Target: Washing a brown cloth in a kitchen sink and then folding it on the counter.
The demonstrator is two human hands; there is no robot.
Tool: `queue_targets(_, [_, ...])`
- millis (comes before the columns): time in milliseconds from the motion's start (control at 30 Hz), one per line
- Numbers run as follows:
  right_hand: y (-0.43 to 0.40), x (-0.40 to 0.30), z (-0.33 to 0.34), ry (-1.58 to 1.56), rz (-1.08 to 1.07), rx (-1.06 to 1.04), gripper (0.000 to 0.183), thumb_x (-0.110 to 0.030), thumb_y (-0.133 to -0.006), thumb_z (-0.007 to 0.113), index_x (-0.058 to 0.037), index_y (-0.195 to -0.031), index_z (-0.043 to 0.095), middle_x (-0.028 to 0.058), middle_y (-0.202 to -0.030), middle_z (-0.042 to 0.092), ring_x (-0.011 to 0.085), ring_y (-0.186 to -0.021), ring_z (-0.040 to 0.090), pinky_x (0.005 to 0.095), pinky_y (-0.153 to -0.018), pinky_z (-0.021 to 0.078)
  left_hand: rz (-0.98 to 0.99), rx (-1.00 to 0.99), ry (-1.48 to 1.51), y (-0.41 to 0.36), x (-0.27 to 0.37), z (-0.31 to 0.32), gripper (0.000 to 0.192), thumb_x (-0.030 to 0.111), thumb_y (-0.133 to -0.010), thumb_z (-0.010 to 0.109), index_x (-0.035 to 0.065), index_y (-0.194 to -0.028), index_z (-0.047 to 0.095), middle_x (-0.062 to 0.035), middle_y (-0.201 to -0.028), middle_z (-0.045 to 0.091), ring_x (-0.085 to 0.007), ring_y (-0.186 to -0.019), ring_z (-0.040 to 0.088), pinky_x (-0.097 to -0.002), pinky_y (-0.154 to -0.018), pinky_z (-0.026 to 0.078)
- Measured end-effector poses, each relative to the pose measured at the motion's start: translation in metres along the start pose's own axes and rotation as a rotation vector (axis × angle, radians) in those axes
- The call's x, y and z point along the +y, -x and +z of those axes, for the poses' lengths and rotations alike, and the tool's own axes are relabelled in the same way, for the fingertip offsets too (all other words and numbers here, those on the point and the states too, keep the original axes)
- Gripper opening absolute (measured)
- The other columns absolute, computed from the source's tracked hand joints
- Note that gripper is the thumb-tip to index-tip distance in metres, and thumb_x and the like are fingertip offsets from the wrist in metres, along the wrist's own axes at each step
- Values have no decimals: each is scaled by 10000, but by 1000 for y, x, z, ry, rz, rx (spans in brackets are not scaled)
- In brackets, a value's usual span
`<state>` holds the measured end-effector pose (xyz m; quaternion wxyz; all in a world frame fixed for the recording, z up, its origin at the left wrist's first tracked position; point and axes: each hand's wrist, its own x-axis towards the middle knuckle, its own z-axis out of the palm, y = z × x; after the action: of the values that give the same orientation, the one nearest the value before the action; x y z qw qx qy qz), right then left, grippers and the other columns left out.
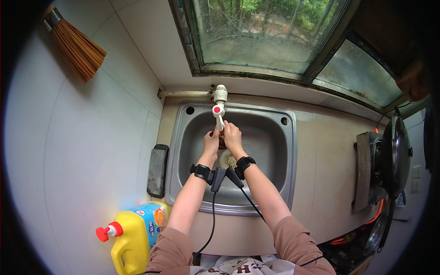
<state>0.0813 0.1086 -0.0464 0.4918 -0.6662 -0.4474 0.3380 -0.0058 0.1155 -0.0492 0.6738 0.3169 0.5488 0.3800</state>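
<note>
Both my hands are together under the white plastic tap, over the stainless steel sink. Between them they hold a small dark brown object, mostly covered by my fingers, so its kind cannot be made out. My left hand grips it from the left side. On the other side, my right hand closes around it, its thumb close to the tap's lever. Below the hands lies a cream drain strainer in the basin floor. Black bands with cabled devices sit on both wrists.
A sharpening stone in a dark holder lies left of the sink. Nearer stands a yellow pump bottle. A bamboo brush hangs on the left wall. At right, a gas stove carries a lidded pan. Windows rise behind.
</note>
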Motion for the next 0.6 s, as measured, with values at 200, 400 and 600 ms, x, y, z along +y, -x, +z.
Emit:
queue_targets(200, [5, 4, -23, -813, 343, -78, 198, -179, -763, 587, -65, -815, 434, 17, -772, 478, 106, -704, 495, 250, -645, 441, -51, -115, -14, 4, 11, -22, 350, 162, -737, 603, 33, -1022, 447, -72, -869, 526, -158, -733, 524, -258, -579, 424])
queue_targets(400, [19, 17, -41, -665, 397, -346, 327, -114, -757, 551, -88, -1042, 393, 65, -1042, 469, 159, -917, 484, 322, -640, 483, -7, 14, 320, -2, 3, -25, 282, 81, -749, 564, 6, -1003, 465, -60, -826, 536, -137, -676, 524, -241, -535, 408])
queue_targets(600, [18, 6, -43, -372, 228, -483, 354, -212, -787, 531, -64, -1097, 445, 62, -960, 529, 140, -838, 525, 259, -631, 467, 4, -29, 151, 7, 26, -15, 313, 32, -722, 556, 23, -1023, 470, -53, -813, 536, -105, -595, 482, -203, -497, 366])
